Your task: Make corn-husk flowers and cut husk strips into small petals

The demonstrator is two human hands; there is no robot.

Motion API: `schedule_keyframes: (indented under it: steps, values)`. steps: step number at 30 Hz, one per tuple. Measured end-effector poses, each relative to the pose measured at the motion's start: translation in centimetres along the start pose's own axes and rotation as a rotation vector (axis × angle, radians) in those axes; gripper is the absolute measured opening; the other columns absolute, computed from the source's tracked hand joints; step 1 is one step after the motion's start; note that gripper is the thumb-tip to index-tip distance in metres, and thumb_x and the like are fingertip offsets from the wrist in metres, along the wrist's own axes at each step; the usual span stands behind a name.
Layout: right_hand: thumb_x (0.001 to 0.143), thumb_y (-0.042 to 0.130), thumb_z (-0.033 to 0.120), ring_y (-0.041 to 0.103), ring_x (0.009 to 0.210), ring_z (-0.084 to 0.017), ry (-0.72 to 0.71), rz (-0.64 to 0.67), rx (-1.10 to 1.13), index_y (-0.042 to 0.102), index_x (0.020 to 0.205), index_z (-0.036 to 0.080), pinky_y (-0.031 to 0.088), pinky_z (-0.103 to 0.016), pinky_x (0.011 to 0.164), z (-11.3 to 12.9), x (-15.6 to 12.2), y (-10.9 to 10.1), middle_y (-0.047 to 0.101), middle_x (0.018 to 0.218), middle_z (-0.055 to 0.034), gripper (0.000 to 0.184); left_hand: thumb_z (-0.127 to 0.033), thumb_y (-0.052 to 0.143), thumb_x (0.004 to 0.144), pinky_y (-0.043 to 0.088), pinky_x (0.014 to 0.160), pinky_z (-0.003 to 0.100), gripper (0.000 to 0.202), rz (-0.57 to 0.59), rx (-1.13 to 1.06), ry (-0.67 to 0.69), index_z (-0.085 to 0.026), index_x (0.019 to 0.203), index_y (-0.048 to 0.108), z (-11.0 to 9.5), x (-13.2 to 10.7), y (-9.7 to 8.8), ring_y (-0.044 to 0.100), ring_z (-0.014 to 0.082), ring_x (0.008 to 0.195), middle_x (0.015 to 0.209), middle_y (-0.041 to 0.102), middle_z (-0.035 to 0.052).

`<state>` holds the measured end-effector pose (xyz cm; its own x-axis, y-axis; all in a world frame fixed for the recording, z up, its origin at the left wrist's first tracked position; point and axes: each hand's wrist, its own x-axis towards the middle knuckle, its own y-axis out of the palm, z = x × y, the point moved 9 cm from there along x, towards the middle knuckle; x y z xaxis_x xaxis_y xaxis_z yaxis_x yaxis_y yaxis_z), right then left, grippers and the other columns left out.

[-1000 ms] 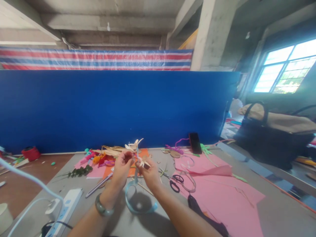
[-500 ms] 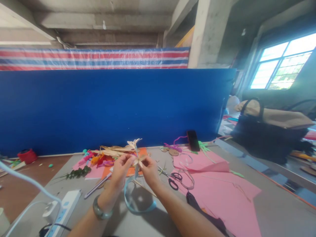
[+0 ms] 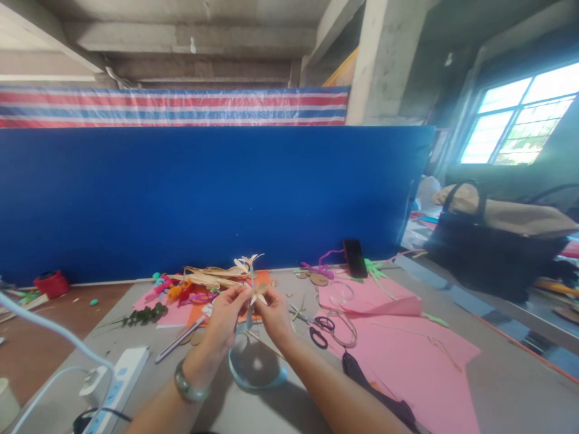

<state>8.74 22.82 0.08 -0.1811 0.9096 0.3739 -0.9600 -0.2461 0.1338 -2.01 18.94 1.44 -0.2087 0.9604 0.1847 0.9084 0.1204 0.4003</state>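
Observation:
Over the middle of the table my left hand [image 3: 227, 314] and my right hand [image 3: 277, 318] meet, fingertips pinched together on a handmade flower [image 3: 259, 298] with pale, husk-like petals. Above the fingers, a second pale flower head [image 3: 246, 263] stands up on a thin bluish stem. A light blue ribbon [image 3: 257, 386] hangs from between the hands and curls in a loop on the grey table below. The fingers partly cover the lower petals, and exactly where each grips is hard to make out.
Scissors [image 3: 320, 331] and pink paper [image 3: 407, 361] lie to the right, with a phone [image 3: 354, 258] against the blue partition [image 3: 217, 193]. On the left are a pen-like tool [image 3: 180, 340], a green sprig [image 3: 147, 314], colourful yarn pieces [image 3: 174, 292] and a power strip [image 3: 120, 386].
Both hands stay pinched at nearly the same spot. The lower petals have turned and sit lower between the fingers, and the hanging ribbon has shifted slightly. Other things have stayed put.

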Motion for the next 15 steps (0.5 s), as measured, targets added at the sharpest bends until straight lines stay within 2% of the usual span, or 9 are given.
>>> schedule_keyframes:
  steps: [6,11,15]
  values:
    - [0.075,0.065,0.036,0.05,0.05,-0.011,0.004,-0.021,-0.037,0.056,0.064,0.017,0.041,-0.022,0.048,-0.2,0.0,-0.3,0.055,0.056,0.0026,0.024,-0.03,0.072,0.072,0.035,0.052,0.017,0.018,-0.016,0.016,0.03,-0.014,0.073,0.065,-0.5,-0.3,0.2,0.044,0.0059,0.053,0.061,0.055,-0.0029]
    - [0.073,0.067,0.042,0.05,0.049,-0.011,0.019,-0.012,-0.026,0.062,0.07,0.016,0.041,-0.022,0.046,-0.2,-0.1,-0.3,0.058,0.057,0.0016,0.026,-0.023,0.077,0.064,0.042,0.062,0.019,0.021,-0.028,0.007,0.026,-0.014,0.078,0.065,-0.8,-0.5,0.3,0.054,0.0092,0.064,0.07,0.062,-0.0004]
    - [0.07,0.07,0.045,0.05,0.051,-0.012,0.045,0.03,0.038,0.063,0.07,0.015,0.042,-0.023,0.048,-0.3,0.3,-0.1,0.057,0.057,0.0009,0.031,-0.031,0.072,0.072,0.041,0.058,0.02,0.02,-0.07,0.012,0.081,-0.014,0.079,0.066,-1.4,-0.3,-0.4,0.052,0.009,0.06,0.068,0.061,-0.0001]
